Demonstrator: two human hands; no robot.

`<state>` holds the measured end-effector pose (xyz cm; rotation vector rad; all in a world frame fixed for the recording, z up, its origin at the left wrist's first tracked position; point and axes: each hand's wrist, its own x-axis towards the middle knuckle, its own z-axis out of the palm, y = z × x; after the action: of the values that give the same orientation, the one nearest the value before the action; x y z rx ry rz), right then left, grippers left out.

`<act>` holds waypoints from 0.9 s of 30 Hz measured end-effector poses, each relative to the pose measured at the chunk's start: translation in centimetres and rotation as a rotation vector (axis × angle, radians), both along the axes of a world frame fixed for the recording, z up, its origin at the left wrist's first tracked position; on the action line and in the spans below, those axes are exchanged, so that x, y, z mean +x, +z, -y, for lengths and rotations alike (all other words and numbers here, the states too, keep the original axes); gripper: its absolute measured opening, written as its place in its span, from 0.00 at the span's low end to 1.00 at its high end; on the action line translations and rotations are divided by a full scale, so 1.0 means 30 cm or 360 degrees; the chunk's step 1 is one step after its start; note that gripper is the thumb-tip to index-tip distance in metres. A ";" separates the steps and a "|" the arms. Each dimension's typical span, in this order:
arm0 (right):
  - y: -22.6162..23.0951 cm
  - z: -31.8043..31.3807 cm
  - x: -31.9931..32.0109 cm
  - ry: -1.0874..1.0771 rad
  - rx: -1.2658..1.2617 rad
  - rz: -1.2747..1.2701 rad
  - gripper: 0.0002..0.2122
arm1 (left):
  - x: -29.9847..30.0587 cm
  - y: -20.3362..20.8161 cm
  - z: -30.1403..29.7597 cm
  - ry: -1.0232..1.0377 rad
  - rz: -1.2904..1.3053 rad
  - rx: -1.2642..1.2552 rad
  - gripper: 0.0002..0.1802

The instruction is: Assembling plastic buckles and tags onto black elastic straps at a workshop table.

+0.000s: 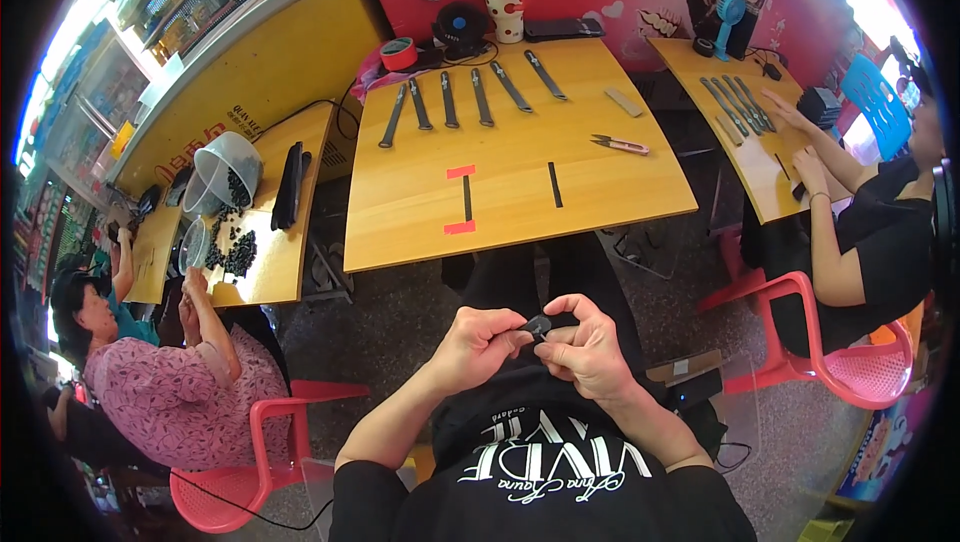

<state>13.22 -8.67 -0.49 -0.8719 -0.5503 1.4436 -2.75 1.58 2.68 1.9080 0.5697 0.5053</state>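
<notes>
Close to my body, below the table's near edge, my left hand (pixel 472 347) and my right hand (pixel 586 350) meet, both with fingers pinched on one small dark piece (pixel 538 325). It looks black and perhaps folded; the fingers cover much of it, so its exact kind does not show. In front of me on the wooden table (pixel 400 227) lie two short black strips. One strip (pixel 467 200) has red tape (pixel 460 229) at both ends; the other strip (pixel 556 185) lies to its right. Farther back, several dark flat straps (pixel 449 100) fan out in a row.
Red-handled thread snips (pixel 620 145) and a beige flat bar (pixel 623 102) lie right. At the back stand a red tape roll (pixel 398 54) and dotted tumbler (pixel 502 4). Co-workers sit either side on pink chairs (pixel 790 327); small black pieces (pixel 236 254) cover the left table.
</notes>
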 end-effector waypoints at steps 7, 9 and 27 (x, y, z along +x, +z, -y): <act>0.031 -0.003 -0.011 0.0015 -0.0139 -0.0505 0.19 | 0.031 -0.068 0.049 0.0142 0.0236 0.0328 0.04; 0.009 -0.005 0.005 -0.0007 -0.0010 -0.0500 0.19 | 0.039 -0.096 0.066 0.0205 0.0260 0.0440 0.05; 0.028 0.060 0.110 -0.0312 0.0290 0.0416 0.04 | -0.169 -0.060 0.016 0.0651 -0.0025 -0.0722 0.08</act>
<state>16.53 -10.48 0.36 -0.9467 -0.7581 1.0911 -7.83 1.09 0.88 1.3674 1.0031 0.5637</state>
